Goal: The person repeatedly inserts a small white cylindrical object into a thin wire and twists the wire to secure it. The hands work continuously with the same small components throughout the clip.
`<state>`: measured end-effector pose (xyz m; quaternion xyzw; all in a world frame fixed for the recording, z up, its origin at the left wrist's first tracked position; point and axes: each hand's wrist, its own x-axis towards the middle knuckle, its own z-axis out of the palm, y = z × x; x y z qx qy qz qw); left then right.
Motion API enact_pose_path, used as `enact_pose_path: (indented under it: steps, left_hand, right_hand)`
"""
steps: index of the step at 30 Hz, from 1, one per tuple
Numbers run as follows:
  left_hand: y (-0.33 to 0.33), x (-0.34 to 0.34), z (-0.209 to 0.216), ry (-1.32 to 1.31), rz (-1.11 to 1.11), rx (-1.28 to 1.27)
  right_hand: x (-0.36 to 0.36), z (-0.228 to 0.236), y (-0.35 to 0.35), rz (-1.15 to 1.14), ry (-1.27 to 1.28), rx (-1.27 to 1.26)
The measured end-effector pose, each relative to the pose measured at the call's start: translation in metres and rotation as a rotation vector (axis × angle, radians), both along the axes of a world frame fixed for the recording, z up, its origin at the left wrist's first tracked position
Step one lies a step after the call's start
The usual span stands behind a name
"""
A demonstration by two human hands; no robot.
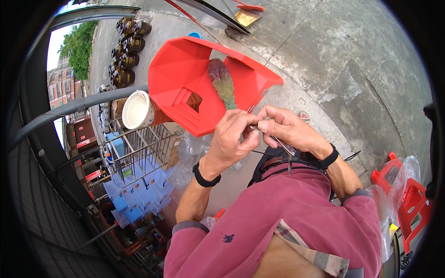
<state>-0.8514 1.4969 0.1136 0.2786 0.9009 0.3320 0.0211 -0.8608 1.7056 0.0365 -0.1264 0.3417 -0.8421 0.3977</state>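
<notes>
My left hand (232,139) and my right hand (289,132) meet in front of my chest, fingers pinched together. Between their fingertips is a small thin piece that I cannot make out. A slim silvery thing (286,147) slants down from under my right hand's fingers; its kind is unclear. Just beyond my left hand lies a fluffy duster (221,81), purple-grey to green, against a large red plastic stool (185,69) with angular sides. The duster's lower end is hidden behind my fingers, so I cannot tell if they touch it.
Left of the stool are a white tub (137,110), a wire rack (139,148) and blue clear plastic boxes (139,194). Dark jars (124,78) stand farther off. Red plastic chairs (414,208) with clear wrapping are at the right. A dustpan (247,17) lies on the concrete floor.
</notes>
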Motion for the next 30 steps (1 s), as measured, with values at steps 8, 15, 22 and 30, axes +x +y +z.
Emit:
enact_pose_path:
  steps: [8, 15, 22, 30]
  left_hand:
    - [-0.003, 0.005, -0.005, -0.217, 0.130, 0.056]
    - [-0.002, 0.004, -0.002, -0.088, 0.067, -0.041]
    - [-0.008, 0.001, -0.002, -0.053, -0.076, -0.126]
    - [-0.009, 0.005, -0.006, -0.210, 0.049, 0.038]
  right_hand:
    - [0.009, -0.010, -0.008, -0.102, -0.004, 0.006]
    - [0.011, -0.007, -0.006, -0.113, 0.104, 0.113]
    - [0.000, -0.005, -0.001, 0.049, 0.092, 0.096]
    - [0.001, -0.010, -0.004, 0.044, -0.098, -0.021]
